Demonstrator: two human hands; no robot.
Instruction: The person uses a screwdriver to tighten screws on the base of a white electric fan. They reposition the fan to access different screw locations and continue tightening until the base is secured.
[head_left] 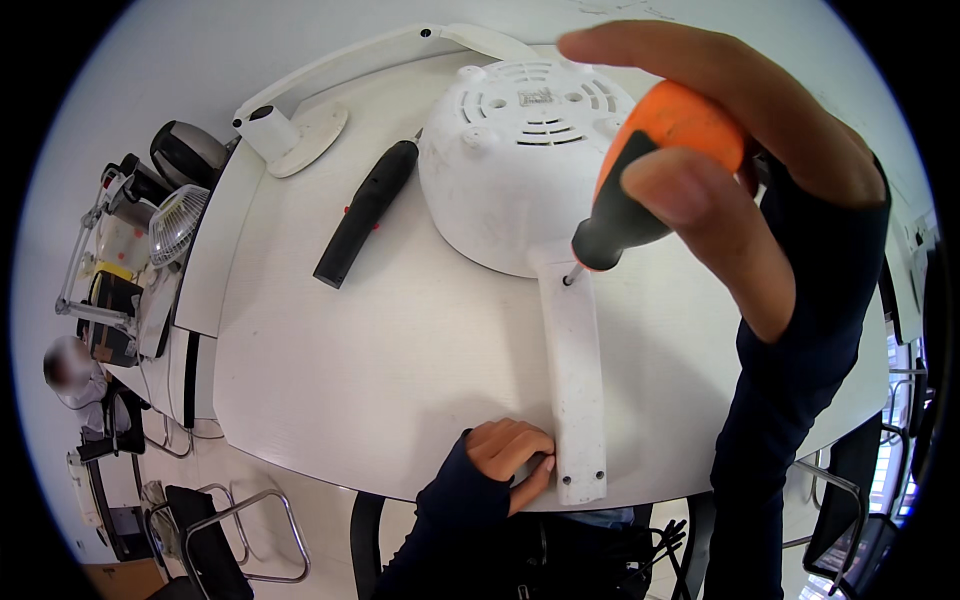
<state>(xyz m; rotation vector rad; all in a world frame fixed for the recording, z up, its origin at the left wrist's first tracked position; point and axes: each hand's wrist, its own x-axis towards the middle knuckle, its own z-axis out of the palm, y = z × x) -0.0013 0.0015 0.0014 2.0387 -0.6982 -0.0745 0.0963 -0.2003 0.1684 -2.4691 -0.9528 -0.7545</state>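
Observation:
A white, round electric pot [480,190] lies upside down on the white table [300,370], its vented base facing up. Its long handle [575,390] points toward me, with screw holes along its underside. High over the right side of the pot, my right hand [740,170] is closed around an orange and dark-grey screwdriver [640,190]. The screwdriver's tip sits in the screw hole at the pot end of the handle. My left hand [510,460] has its fingers curled against the left side of the handle, close to its near end; the fingertips are partly hidden.
A black cordless screwdriver [368,212] lies left of the pot, its bit touching or close to the rim. A white jointed arm with a round base [300,145] stands at the back left. Beyond are a fan [178,225], chairs [205,540] and a seated person [80,385].

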